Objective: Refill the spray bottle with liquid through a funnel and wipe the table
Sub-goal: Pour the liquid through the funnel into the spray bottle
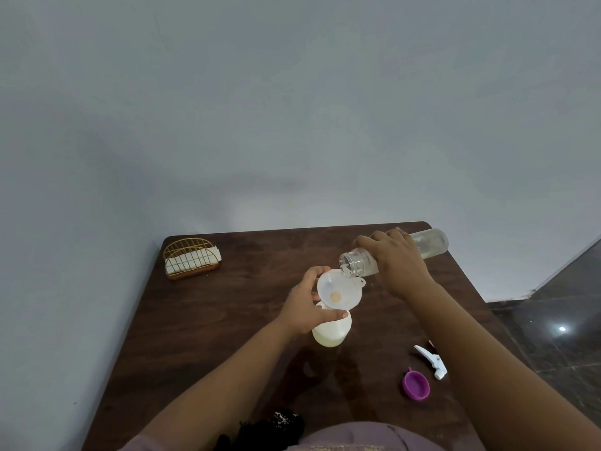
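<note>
The left hand [304, 309] curls its fingers round the funnel [339, 293] atop the spray bottle [331, 332], while the right hand [398, 260] grips a tilted clear bottle [429, 244], its mouth just beyond the left fingertips.

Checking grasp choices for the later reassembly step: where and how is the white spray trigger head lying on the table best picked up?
Grip the white spray trigger head around its thicker body at the near end, not the thin lever pointing away to the left. It lies flat on the table, so come from above; the right forearm hides its right side and the purple cap sits close in front.
</note>
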Demonstrator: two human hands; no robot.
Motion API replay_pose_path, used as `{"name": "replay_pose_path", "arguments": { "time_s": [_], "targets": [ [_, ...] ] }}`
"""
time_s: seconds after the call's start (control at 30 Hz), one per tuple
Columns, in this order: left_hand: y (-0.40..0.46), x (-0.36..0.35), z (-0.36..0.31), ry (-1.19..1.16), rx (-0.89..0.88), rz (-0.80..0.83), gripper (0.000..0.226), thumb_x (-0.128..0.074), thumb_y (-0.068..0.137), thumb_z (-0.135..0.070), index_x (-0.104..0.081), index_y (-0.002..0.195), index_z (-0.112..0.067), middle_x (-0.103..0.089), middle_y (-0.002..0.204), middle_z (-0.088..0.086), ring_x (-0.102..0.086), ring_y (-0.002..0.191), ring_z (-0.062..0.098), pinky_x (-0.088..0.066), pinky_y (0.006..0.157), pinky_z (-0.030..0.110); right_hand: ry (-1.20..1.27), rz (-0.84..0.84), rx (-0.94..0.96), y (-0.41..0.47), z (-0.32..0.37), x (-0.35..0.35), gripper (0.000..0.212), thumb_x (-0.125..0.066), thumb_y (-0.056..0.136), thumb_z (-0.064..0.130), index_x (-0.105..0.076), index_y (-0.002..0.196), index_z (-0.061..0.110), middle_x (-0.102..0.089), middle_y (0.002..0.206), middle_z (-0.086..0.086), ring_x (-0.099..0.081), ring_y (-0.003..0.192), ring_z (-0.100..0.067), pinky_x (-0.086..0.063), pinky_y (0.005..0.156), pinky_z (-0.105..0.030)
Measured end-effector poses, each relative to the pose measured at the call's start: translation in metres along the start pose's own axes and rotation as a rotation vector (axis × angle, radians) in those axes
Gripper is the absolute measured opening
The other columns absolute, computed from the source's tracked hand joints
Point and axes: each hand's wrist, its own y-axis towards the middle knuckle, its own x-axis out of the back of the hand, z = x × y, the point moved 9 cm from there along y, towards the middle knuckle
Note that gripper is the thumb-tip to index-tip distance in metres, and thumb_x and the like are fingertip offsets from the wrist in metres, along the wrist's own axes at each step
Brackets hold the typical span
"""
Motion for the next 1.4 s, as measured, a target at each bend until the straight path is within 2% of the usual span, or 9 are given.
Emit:
{"name": "replay_pose_path", "arguments": {
  "time_s": [0.37, 0.53, 0.83, 1.2, 1.4],
  "targets": [
    [0.0005, -0.0009, 0.0004, 0.02, 0.003, -0.003, 0.087, -0.09, 0.065, -0.032, -0.037, 0.134, -0.04, -0.052, 0.13, -0.015, -0.056, 0.114, 0.016, -0.053, 0.097, 0.036, -0.003, -0.01, 0.001, -0.0007, 0.0014, 0.0027, 0.053, -0.078, 0.061, 0.014, -0.058, 0.106, 0.033, -0.062, 0.091, 0.005, -0.056, 0.088, -0.025, -0.038, 0.098, -0.042],
    [0.0, -0.0011, 0.0005, 0.019, 0.005, -0.004, 0.087, -0.09, 0.065, -0.031, -0.037, 0.133, -0.04, -0.052, 0.13, -0.014, -0.057, 0.114, 0.017, -0.054, 0.097, 0.038, -0.002, -0.014, 0.004, -0.0004, 0.0022, 0.0027, 0.056, -0.079, 0.057, 0.014, -0.058, 0.104, 0.034, -0.059, 0.087, 0.007, -0.055, 0.084, -0.024, -0.039, 0.095, -0.04],
    [0.001, -0.0007, 0.0022, 0.016, -0.003, -0.007, 0.087, -0.09, 0.063, -0.033, -0.038, 0.133, -0.041, -0.053, 0.13, -0.015, -0.058, 0.113, 0.017, -0.055, 0.096, 0.04, -0.002, -0.015, 0.005, -0.001, 0.0019, 0.0002, 0.054, -0.078, 0.059, 0.014, -0.059, 0.106, 0.033, -0.061, 0.089, 0.006, -0.055, 0.084, -0.024, -0.038, 0.098, -0.042],
    [0.0014, -0.0004, 0.0024, 0.016, -0.012, -0.011, 0.088, -0.09, 0.064, -0.032, -0.037, 0.134, -0.04, -0.052, 0.129, -0.016, -0.057, 0.112, 0.015, -0.054, 0.094, 0.032, -0.001, -0.001, 0.007, -0.0009, 0.0023, 0.0001, 0.056, -0.08, 0.059, 0.013, -0.059, 0.108, 0.032, -0.062, 0.091, 0.004, -0.056, 0.087, -0.026, -0.038, 0.099, -0.043],
    [0.0032, -0.0009, 0.0048, 0.023, -0.003, -0.01, 0.088, -0.09, 0.064, -0.034, -0.037, 0.133, -0.041, -0.052, 0.129, -0.017, -0.057, 0.112, 0.015, -0.054, 0.095, 0.034, 0.0, -0.011, 0.012, -0.0008, 0.0022, 0.0006, 0.056, -0.08, 0.058, 0.013, -0.059, 0.106, 0.032, -0.061, 0.09, 0.004, -0.056, 0.085, -0.026, -0.039, 0.098, -0.044]
  ]
}}
